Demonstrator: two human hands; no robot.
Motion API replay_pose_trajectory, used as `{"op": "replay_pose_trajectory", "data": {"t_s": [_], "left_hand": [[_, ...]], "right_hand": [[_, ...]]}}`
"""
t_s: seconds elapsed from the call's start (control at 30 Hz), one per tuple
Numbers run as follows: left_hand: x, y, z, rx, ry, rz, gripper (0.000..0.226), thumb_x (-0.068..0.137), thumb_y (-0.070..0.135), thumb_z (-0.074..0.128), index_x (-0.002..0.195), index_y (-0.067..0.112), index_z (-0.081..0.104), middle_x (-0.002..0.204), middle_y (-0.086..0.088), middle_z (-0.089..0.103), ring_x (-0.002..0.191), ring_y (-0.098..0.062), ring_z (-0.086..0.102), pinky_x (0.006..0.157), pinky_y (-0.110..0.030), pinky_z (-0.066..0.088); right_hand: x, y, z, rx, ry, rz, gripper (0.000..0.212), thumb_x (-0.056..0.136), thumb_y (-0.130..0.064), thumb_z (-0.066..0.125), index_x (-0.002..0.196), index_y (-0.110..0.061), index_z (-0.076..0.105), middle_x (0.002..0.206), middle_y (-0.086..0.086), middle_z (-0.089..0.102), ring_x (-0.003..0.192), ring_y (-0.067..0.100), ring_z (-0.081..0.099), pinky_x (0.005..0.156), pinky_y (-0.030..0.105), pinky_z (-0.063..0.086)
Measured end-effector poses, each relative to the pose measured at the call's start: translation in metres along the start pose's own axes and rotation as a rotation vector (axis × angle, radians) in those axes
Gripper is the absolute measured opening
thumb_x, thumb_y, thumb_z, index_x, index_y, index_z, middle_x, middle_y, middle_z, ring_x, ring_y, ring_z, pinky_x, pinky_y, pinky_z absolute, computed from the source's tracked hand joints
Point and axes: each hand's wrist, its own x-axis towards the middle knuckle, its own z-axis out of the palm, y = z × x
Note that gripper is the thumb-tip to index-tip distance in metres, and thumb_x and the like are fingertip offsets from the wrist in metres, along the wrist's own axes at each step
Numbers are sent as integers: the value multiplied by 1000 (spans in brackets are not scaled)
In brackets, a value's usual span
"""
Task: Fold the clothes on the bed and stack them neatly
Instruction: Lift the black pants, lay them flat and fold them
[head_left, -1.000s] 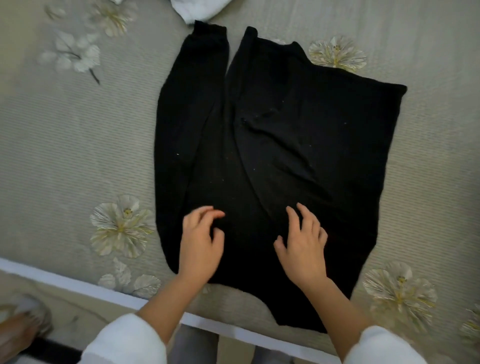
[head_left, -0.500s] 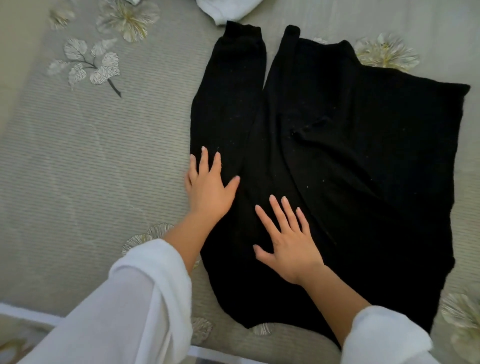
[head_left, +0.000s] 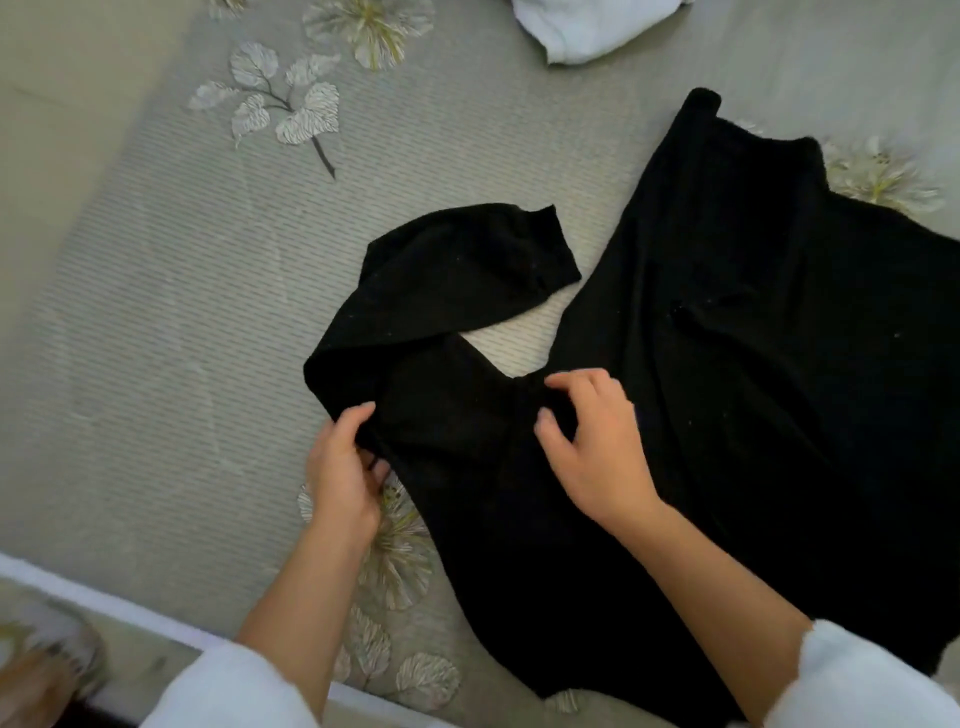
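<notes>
A black long-sleeved garment (head_left: 753, 364) lies spread on the bed (head_left: 156, 338). Its left sleeve (head_left: 457, 280) is bent over, the cuff pointing right toward the body. My left hand (head_left: 345, 467) pinches the sleeve's outer edge at the bend. My right hand (head_left: 592, 441) has its fingers curled into the black fabric where the sleeve meets the body. Both forearms come out of white sleeves at the bottom.
A white piece of clothing (head_left: 587, 26) lies at the top edge. The bedcover is grey-green with printed flowers (head_left: 363, 26) and leaves. The bed's white front edge (head_left: 78, 587) runs along the bottom left, with floor below it.
Both hands lay flat on the garment before; now they grip it. The left sleeve, straight earlier, has been folded over toward the body. The view has shifted so the garment sits further right.
</notes>
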Motion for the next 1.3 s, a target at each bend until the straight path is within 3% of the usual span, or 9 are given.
{"op": "replay_pose_trajectory", "data": {"t_s": [0.13, 0.3, 0.43, 0.7, 0.8, 0.87, 1.07, 1.17, 1.3], "left_hand": [[0, 1, -1, -3, 11, 11, 17, 82, 15, 66, 97, 20, 65, 93, 1, 72, 80, -13, 69, 63, -25, 55], [1, 3, -3, 7, -6, 1, 21, 82, 9, 65, 100, 18, 66, 93, 0, 73, 79, -11, 70, 61, -23, 55], [-5, 7, 0, 189, -15, 98, 29, 78, -3, 65, 95, 20, 63, 96, -1, 71, 84, -14, 68, 67, -25, 54], [-65, 3, 27, 799, -35, 714, 36, 73, 16, 60, 109, 21, 57, 94, 7, 64, 86, -10, 60, 82, -29, 49], [-101, -22, 39, 941, -318, 930, 42, 73, 20, 55, 116, 23, 57, 101, 9, 56, 90, -2, 52, 80, -10, 40], [-116, -50, 44, 1172, -535, 1053, 48, 74, 24, 53, 122, 27, 53, 105, 7, 53, 91, -6, 52, 77, -16, 44], [-114, -113, 29, 1897, -813, 914, 76, 86, 18, 54, 150, 31, 15, 146, 0, 22, 128, -16, 34, 102, -31, 37], [-102, -116, 19, 1927, -776, 973, 85, 58, 19, 77, 137, 26, 46, 120, 0, 51, 96, -14, 58, 69, -28, 52], [-90, -115, 13, 1913, -758, 1010, 84, 55, 15, 77, 134, 24, 49, 104, 2, 48, 76, -12, 56, 50, -22, 44]], "right_hand": [[66, -57, 16, 651, -172, 524, 19, 90, -24, 55, 83, -8, 64, 79, 9, 68, 63, 18, 64, 57, 29, 52], [117, -80, 42, 960, 276, 862, 27, 85, -23, 66, 100, -4, 55, 73, 13, 68, 44, 15, 60, 36, 18, 43], [137, -92, 33, 1043, 336, 745, 20, 83, -9, 66, 67, -14, 53, 65, 5, 57, 60, 19, 55, 49, 25, 43], [94, -36, -104, 999, 390, 330, 21, 87, -4, 56, 85, -22, 64, 56, -2, 53, 42, 9, 42, 37, 18, 30], [73, 24, -160, 1045, 591, 363, 16, 87, -7, 55, 83, -22, 57, 49, -10, 50, 40, 6, 42, 39, 17, 29], [57, 72, -182, 1019, 691, 436, 6, 86, -18, 60, 90, -21, 58, 61, -9, 58, 48, 5, 52, 43, 17, 37], [8, 187, -163, 973, 482, 983, 62, 84, -39, 68, 137, -15, 46, 124, 9, 55, 106, 21, 56, 73, 31, 52], [18, 196, -159, 998, 481, 943, 60, 84, -28, 71, 137, -14, 45, 138, 12, 46, 119, 26, 51, 77, 33, 55], [30, 202, -169, 920, 634, 845, 61, 86, -20, 67, 141, -27, 43, 124, -1, 58, 91, 13, 58, 62, 25, 49]]}}
